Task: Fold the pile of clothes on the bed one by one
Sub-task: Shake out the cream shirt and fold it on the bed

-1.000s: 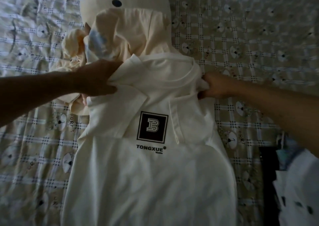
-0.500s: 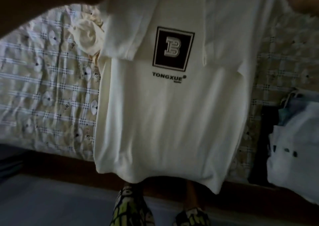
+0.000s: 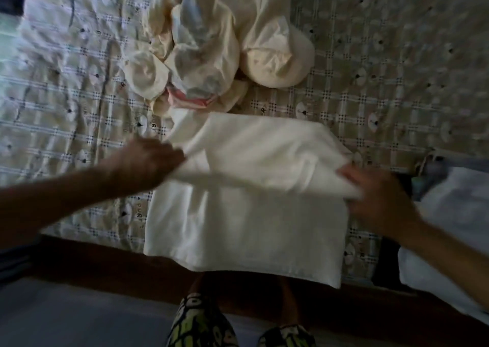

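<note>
Between my grips, at the near edge of the bed (image 3: 397, 82), the white T-shirt (image 3: 246, 214) is mid-fold. My left grip (image 3: 148, 161) and right grip (image 3: 378, 195) each pinch one end of the doubled-over top. Beyond them the cream clothes pile (image 3: 201, 55) sits crumpled, so I'd say plenty left.

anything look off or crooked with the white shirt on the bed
Slightly: the white shirt overhangs the bed edge and its bottom hem slants, lower at the right corner. The left hand and right hand hold its fold, so it looks mid-fold, not a fault.
</note>
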{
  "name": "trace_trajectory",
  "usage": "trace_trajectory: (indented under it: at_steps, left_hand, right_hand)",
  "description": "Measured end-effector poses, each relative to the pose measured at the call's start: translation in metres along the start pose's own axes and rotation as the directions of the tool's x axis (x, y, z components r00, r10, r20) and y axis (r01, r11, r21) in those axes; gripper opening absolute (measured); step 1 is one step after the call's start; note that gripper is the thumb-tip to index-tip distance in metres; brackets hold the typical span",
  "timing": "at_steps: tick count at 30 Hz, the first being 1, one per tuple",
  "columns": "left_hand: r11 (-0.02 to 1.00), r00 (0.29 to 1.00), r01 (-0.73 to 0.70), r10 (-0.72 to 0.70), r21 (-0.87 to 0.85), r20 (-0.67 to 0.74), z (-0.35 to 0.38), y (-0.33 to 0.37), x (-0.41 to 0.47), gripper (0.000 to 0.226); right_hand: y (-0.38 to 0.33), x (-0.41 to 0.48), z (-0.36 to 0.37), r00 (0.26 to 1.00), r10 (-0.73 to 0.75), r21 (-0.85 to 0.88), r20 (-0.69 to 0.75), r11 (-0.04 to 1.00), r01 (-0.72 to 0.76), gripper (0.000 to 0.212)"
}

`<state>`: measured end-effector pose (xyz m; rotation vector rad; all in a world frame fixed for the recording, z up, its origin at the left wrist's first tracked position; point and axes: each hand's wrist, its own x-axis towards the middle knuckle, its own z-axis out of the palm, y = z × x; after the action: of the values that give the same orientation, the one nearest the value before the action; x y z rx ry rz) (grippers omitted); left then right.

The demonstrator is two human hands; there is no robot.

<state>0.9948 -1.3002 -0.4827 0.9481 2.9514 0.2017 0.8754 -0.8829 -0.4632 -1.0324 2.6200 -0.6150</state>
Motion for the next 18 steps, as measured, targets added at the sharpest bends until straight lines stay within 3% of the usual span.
trace_trajectory:
  at_steps: [2,4,5,6,8,9,10,11,12,13,14,15,16,18]
  left_hand:
    - [0.997,0.991,-0.071,0.072,-0.014,0.112,0.02,0.022,-0.021,0.069]
    - [0.991,0.919,-0.077,0.113,-0.108,0.377,0.052,0.05,-0.066,0.083]
    - [0.978,0.849,-0.118,0.188,-0.17,0.493,0.067,0.062,-0.083,0.074]
    - [0.957,0.778,-0.133,0.263,-0.259,0.571,0.08,0.066,-0.095,0.054]
    - [0.946,0.712,-0.147,0.305,-0.29,0.632,0.09,0.076,-0.11,0.026]
    - [0.948,0.677,-0.115,0.294,-0.298,0.675,0.092,0.079,-0.107,0.029]
    - [0.948,0.676,-0.086,0.281,-0.306,0.682,0.092,0.077,-0.101,0.033]
    - [0.96,0.692,0.008,0.197,-0.281,0.694,0.087,0.072,-0.092,0.033]
    - [0.953,0.778,0.155,0.045,-0.261,0.626,0.082,0.063,-0.078,0.027]
    - [0.913,0.875,0.316,-0.174,-0.26,0.453,0.079,0.051,-0.062,0.021]
    - [0.853,0.885,0.449,-0.382,-0.265,0.266,0.079,0.037,-0.046,0.017]
    - [0.759,0.809,0.586,-0.569,-0.283,0.15,0.078,0.025,-0.029,0.015]
    - [0.611,0.671,0.721,-0.733,-0.328,0.111,0.08,0.012,-0.013,0.018]
    - [0.194,0.331,0.869,-0.912,-0.456,0.242,0.081,-0.006,0.021,0.036]
  right_hand:
    - [0.001,-0.047,0.042,0.957,0.065,-0.097,0.282,0.995,-0.039,0.046]
    - [0.008,-0.09,0.079,0.865,0.118,-0.169,0.488,0.985,-0.039,0.055]
    - [0.011,-0.106,0.089,0.782,0.133,-0.187,0.609,0.982,-0.021,0.052]
    - [0.016,-0.121,0.098,0.647,0.198,-0.201,0.736,0.977,-0.069,0.045]
    - [0.014,-0.133,0.101,0.413,0.296,-0.29,0.861,0.954,-0.079,0.028]
    - [0.01,-0.126,0.095,0.374,0.32,-0.314,0.87,0.946,-0.079,0.014]
    - [0.007,-0.114,0.089,0.421,0.319,-0.304,0.849,0.947,-0.106,0.01]
    - [0.007,-0.098,0.083,0.502,0.334,-0.292,0.798,0.942,-0.163,0.02]
    - [0.006,-0.079,0.077,0.606,0.362,-0.251,0.708,0.932,-0.262,0.025]
    - [0.008,-0.06,0.075,0.708,0.405,-0.149,0.578,0.906,-0.397,0.027]
    - [0.013,-0.041,0.074,0.768,0.477,-0.016,0.427,0.853,-0.521,0.026]
    - [0.021,-0.02,0.076,0.758,0.577,0.116,0.304,0.768,-0.63,0.025]
    - [0.025,0.001,0.075,0.697,0.676,0.273,0.239,0.643,-0.716,0.028]
    - [0.038,0.038,0.079,0.519,0.803,0.593,0.293,0.273,-0.757,0.037]
